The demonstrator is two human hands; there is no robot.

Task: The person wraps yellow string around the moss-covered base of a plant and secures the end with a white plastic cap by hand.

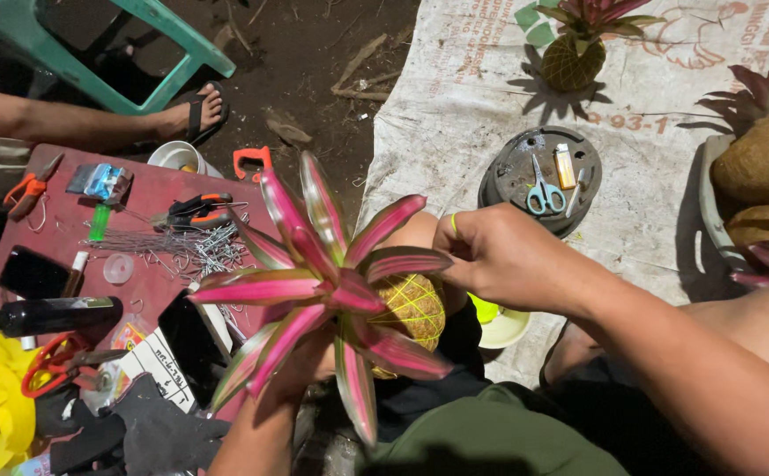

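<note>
At frame centre, the left hand (300, 366) grips the pink-leaved plant (331, 282) from below while the right hand (499, 256) pinches yellow string on its moss ball (411, 308); best keep turns taut, evenly spaced.

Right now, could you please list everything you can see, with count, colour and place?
plant: one, pink-green leaves, yellow-wrapped ball, centre, in both hands
finished plants: at least three, on white sack, top right
scissors: one, blue, on dark lid
wire pins: pile, grey, on red table
pliers: one, orange-black, red table
stool: one, green, top left
another person's foot: one, sandalled
left hand: under plant
right hand: grip at ball
</note>
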